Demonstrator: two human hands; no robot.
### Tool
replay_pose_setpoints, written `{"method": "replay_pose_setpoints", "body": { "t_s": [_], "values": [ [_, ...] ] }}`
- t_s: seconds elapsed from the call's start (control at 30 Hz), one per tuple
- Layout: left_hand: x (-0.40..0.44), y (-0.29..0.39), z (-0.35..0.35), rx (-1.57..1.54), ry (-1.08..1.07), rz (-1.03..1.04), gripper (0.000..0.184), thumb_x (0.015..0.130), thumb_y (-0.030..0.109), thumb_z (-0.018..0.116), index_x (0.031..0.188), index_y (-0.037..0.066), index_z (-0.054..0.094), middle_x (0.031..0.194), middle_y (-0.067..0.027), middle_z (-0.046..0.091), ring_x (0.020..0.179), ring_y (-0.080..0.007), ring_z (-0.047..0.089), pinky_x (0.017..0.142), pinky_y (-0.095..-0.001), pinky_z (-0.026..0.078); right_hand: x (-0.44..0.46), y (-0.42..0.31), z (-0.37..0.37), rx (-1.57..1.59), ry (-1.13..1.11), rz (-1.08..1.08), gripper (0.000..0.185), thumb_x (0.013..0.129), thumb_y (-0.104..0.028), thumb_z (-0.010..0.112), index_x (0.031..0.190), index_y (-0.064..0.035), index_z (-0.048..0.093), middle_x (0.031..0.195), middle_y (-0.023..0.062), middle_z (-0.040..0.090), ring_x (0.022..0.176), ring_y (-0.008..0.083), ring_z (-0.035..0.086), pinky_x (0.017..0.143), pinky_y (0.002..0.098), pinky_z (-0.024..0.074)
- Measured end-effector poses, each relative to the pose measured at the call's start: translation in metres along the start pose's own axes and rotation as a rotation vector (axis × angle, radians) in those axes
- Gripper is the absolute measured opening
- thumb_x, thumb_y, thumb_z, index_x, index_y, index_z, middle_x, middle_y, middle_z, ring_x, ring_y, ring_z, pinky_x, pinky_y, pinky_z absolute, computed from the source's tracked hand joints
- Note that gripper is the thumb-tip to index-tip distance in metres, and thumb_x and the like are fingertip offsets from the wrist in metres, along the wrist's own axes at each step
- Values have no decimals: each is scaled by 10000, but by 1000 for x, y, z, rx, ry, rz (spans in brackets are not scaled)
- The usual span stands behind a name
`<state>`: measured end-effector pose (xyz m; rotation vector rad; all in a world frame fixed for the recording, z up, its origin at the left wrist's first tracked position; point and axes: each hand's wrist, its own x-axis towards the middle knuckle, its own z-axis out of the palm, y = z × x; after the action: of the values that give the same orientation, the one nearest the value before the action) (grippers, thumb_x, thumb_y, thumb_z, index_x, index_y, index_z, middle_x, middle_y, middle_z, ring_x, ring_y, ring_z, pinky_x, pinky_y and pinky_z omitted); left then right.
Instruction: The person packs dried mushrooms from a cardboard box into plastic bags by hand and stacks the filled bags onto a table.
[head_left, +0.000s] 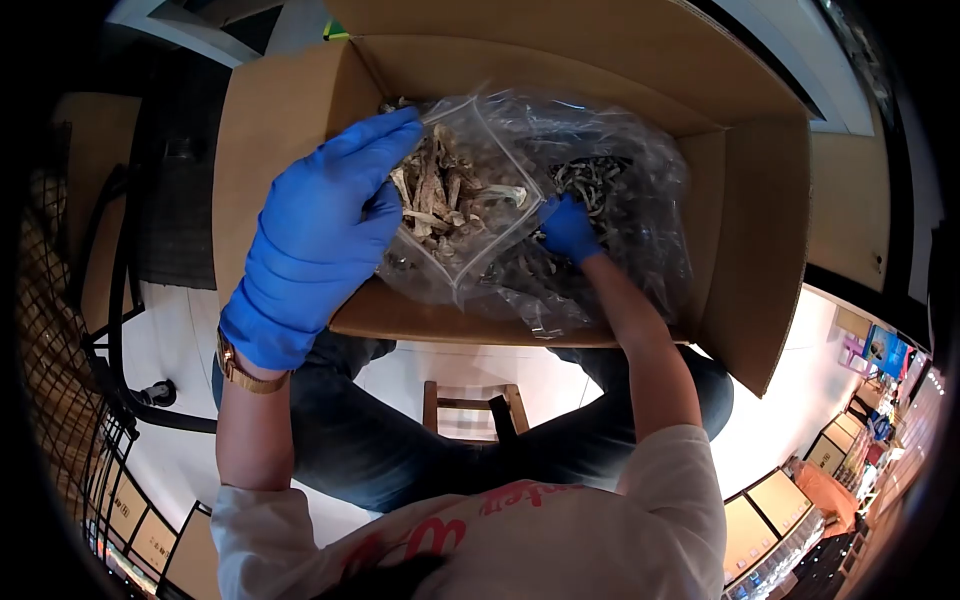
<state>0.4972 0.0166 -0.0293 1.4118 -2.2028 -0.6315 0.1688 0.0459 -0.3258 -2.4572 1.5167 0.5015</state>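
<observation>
My left hand [335, 205], in a blue glove, pinches the upper left edge of a clear zip bag [505, 150]. The bag's mouth gapes, and brown and cream dried pieces [437, 185] that look like mushrooms lie inside it. To the right, my right hand [571, 230], also gloved in blue, is closed near the bag's right corner, over a large clear plastic liner [650, 200]. More dried pieces [595, 182], darker and thinner, show within that liner. The fingertips of my right hand are hidden, so what they hold is unclear.
A cardboard box [755, 200] with raised flaps surrounds the bag and liner in front of my knees. A small wooden stool [431, 405] stands on the floor between my legs. Left of me is a black wire cart [100, 370]. Cartons [780, 500] stand at lower right.
</observation>
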Motion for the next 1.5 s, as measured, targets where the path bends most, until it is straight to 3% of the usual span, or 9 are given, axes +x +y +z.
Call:
{"method": "replay_pose_setpoints", "body": {
  "t_s": [0.03,0.17,0.37,0.43,0.67,1.03,1.2,1.3,1.5],
  "values": [
    [-1,1,-1,7,-14,-5,444,780,-58,534,1205,60,588,1259,-100,577,848,-201,641,728,-265,504,-1,-1,2,-53,-29,7,584,710,-168,641,1278,-167,504,1011,108,569,899,316,570,699,464,474],
    [-2,3,2,-44,-16,-39,437,779,-55,538,1198,59,591,1256,-102,578,844,-213,642,731,-273,506,9,4,18,-106,83,-29,548,685,-181,663,1222,-160,552,977,117,584,898,319,582,698,452,465],
    [-4,1,2,20,10,-8,413,778,-23,554,1180,62,598,1234,-89,586,753,-222,619,695,-276,504,-1,13,-14,239,-64,160,519,642,-231,724,1140,-140,609,1003,151,623,947,308,605,814,431,476],
    [-3,-1,3,73,60,33,334,775,-3,519,1088,57,619,1153,-102,613,898,-311,625,780,-356,525,-5,21,-10,319,86,117,534,640,-260,743,1141,-133,608,1067,144,622,975,315,599,871,406,471],
    [-3,-9,7,11,11,14,420,781,-19,529,1187,69,588,1209,-129,582,829,-298,622,765,-334,505,-20,45,-58,671,151,306,577,610,-256,790,1134,-97,608,1045,142,642,944,304,624,847,381,494],
    [1,-10,17,56,-79,48,367,771,21,536,1130,49,605,1110,-150,609,1003,-328,584,895,-387,473,-100,22,-195,1066,245,322,475,691,-22,738,1132,5,567,1008,47,646,874,117,601,791,258,491],
    [7,-2,26,69,-150,47,363,765,43,541,1123,38,598,1092,-159,606,1012,-328,580,897,-390,470,-124,19,-246,1118,317,391,511,719,25,723,1185,-3,514,1039,59,636,913,127,602,803,260,493],
    [9,5,33,49,-170,41,381,755,51,547,1133,29,592,1106,-165,597,1014,-332,579,896,-396,469,-122,-8,-292,1215,690,129,496,705,42,711,1166,-25,540,1012,47,631,913,135,598,803,280,496],
    [12,8,42,26,-152,40,404,741,48,550,1142,12,583,1107,-173,588,1012,-341,577,881,-403,477,-92,-84,-314,1556,920,42,500,698,23,719,1163,-33,546,1040,50,605,946,138,589,842,296,492]
  ]
}}
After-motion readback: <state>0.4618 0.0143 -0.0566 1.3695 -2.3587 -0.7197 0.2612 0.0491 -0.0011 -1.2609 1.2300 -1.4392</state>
